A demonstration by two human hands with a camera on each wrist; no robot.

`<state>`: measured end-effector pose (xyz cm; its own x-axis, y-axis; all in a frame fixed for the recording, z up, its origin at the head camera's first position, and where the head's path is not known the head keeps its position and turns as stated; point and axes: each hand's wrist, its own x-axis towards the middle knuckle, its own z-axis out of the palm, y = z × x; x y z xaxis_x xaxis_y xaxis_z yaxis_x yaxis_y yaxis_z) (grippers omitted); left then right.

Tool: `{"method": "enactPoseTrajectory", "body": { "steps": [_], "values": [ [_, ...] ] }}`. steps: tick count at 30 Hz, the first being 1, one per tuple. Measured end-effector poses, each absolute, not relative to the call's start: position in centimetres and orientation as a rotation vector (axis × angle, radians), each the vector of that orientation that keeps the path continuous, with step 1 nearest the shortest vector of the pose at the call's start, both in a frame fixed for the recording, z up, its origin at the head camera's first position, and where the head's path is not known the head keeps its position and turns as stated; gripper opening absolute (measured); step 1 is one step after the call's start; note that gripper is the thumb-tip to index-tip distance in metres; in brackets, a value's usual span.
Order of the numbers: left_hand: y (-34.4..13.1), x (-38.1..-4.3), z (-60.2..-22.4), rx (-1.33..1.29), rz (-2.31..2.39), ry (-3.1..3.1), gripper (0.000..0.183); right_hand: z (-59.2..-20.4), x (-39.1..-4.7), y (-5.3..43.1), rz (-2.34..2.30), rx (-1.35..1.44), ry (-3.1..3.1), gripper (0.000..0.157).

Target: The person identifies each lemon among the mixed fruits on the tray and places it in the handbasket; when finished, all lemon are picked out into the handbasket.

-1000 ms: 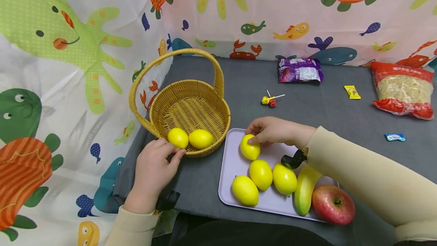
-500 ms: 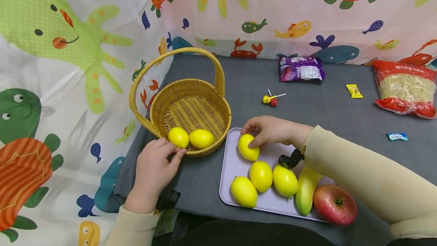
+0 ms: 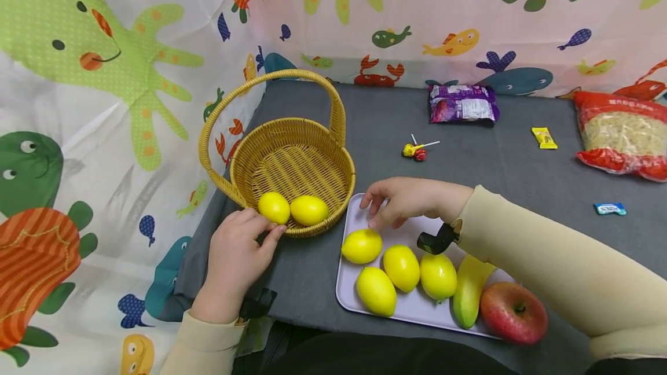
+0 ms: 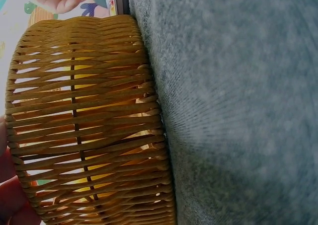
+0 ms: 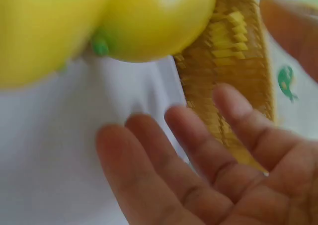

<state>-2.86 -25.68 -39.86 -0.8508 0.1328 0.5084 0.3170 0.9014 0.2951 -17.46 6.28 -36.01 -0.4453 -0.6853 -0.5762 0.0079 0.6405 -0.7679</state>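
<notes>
Lemons (image 3: 401,268), three of them, sit nearest the person on a lilac tray (image 3: 417,310), with a yellow-green banana (image 3: 466,294) and a red apple (image 3: 514,312) to their right. Just beyond, at the tray's left edge, a fourth lemon (image 3: 362,246) lies on its side, on the person's side of the right hand (image 3: 409,204) and under its thumb tip; whether they touch cannot be told. That hand's fingers and thumb stand wide apart, holding nothing. Left of the tray, the left hand (image 3: 242,253) pinches the near rim of a wicker basket (image 3: 292,126), right beside two lemons inside. Farther back on the grey desk (image 3: 375,109) lie a blue-wrapped sweet (image 3: 609,209), two lollipops (image 3: 414,151), a yellow-wrapped sweet (image 3: 544,138), a red-and-clear bag (image 3: 622,135) and, against the patterned curtain (image 3: 333,42), a purple packet (image 3: 464,103).
</notes>
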Motion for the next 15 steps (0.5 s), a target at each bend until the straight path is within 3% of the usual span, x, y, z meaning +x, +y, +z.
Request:
{"method": "enactPoseTrajectory", "body": {
  "steps": [15],
  "values": [
    [-25.7, -2.9, -40.0, -0.320, -0.512, -2.584, 0.022, -37.5, -15.8, 3.6, -0.793, -0.626, 1.765, 0.040]
  ]
}}
